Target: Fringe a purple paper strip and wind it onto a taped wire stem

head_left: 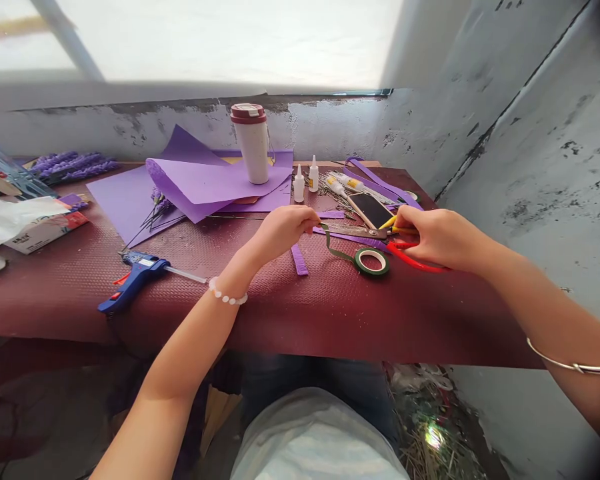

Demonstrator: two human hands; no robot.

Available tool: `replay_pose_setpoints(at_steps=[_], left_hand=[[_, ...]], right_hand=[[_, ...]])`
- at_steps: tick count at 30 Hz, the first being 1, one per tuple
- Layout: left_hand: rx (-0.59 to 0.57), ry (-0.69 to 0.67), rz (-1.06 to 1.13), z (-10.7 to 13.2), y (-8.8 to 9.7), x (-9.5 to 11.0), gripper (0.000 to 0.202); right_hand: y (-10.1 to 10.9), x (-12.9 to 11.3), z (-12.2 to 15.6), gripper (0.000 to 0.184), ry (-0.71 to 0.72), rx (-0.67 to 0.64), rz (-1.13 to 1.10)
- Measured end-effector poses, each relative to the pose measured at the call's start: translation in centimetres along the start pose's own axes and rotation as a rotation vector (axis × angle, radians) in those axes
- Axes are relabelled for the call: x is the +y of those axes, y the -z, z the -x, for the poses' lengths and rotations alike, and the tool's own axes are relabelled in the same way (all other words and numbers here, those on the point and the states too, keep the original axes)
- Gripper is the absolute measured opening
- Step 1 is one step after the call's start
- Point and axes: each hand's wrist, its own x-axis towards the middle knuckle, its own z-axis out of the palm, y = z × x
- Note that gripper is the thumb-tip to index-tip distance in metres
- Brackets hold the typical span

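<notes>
Maroon table point(300, 313): green floral tape roll point(371, 261) is the landmark. Strip runs up-left from it to the left hand point(285, 233), grip a narrow pinch on the strip's end. Right hand point(443, 237), just right of roll and nearer it, grip closed on red-handled scissors point(413, 259).

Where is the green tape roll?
In the head view, the green tape roll lies on the maroon table, between the left hand and the red scissors handles, with its strip reaching that hand.
</notes>
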Motion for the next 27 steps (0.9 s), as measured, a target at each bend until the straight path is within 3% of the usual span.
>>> replay_pose_setpoints(at_steps=[3, 27], left_hand=[[0.002, 0.002, -0.002, 0.02, 0.15, 0.15, 0.022], [-0.096, -0.01, 0.147, 0.24, 0.59, 0.16, 0.02]], right_hand=[[0.06, -0.02, 0.05, 0.029, 0.1, -0.045, 0.104], [0.33, -0.16, 0.81, 0.023, 0.12, -0.139, 0.059]])
